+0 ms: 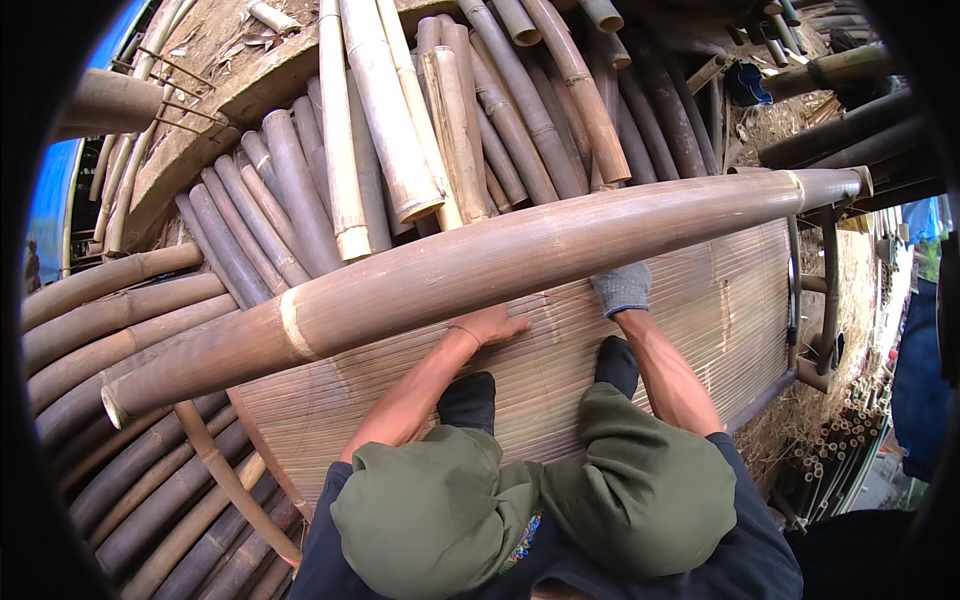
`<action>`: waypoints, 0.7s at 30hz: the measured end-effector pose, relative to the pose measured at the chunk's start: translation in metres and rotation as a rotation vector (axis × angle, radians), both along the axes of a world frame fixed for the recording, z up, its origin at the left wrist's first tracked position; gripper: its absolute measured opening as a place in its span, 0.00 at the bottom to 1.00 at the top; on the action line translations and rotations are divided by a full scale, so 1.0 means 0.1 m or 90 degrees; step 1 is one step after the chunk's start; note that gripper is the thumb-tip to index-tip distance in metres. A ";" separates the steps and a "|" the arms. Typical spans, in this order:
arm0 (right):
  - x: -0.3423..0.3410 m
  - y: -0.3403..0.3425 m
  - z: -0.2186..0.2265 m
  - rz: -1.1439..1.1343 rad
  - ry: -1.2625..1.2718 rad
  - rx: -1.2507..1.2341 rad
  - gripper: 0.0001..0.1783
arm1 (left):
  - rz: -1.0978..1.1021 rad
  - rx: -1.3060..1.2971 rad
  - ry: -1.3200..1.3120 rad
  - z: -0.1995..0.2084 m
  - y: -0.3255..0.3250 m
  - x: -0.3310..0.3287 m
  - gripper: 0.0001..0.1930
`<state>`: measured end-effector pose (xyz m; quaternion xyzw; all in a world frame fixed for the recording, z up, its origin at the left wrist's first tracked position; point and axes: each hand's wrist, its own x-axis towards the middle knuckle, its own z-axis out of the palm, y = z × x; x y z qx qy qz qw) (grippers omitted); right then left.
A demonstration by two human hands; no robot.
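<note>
A long brown bamboo pole point(560, 240) with pale rings at its joints crosses the view from the lower left to the upper right. Below its middle, my bare left hand point(489, 325) lies on the slatted bamboo platform point(545, 370), thumb stretched out to the right. The pole hides part of its fingers. My right hand point(624, 289), in a grey knitted glove, reaches to the pole's near side farther right. Its fingers are out of sight behind the pole, so I cannot tell whether they grip it. Both forearms pass outside my knees.
Bamboo poles point(300, 190) lie stacked beyond the platform, and more point(160, 490) at the left. Two pale bamboo lengths point(385, 110) rest on the far stack. A wooden post point(830, 290) stands near the pole's right end. Cut bamboo point(815, 460) lies at the right.
</note>
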<state>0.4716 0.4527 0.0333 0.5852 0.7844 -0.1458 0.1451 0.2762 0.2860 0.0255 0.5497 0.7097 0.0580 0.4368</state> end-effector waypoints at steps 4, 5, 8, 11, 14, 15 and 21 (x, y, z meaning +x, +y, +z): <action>-0.59 -0.45 -0.32 0.240 0.321 0.190 0.17 | -0.010 0.163 0.053 -0.53 -0.12 -0.09 0.38; -0.72 -0.55 -0.37 0.267 0.398 0.192 0.17 | -0.009 0.147 0.057 -0.56 -0.15 -0.13 0.37; -0.49 -0.25 -0.34 0.274 0.401 0.135 0.17 | -0.026 0.114 0.011 -0.52 0.09 0.12 0.35; -0.66 -0.12 -0.23 0.266 0.371 -0.025 0.17 | -0.012 0.084 0.039 -0.51 -0.02 -0.07 0.32; -0.63 -0.07 -0.18 0.256 0.348 -0.109 0.17 | -0.006 0.094 0.042 -0.51 -0.01 -0.09 0.30; -0.67 -0.07 -0.18 0.259 0.348 -0.130 0.17 | 0.000 0.101 0.046 -0.50 -0.02 -0.11 0.29; -0.36 -0.16 -0.22 0.284 0.329 -0.260 0.17 | 0.097 0.191 0.111 -0.29 -0.20 0.05 0.25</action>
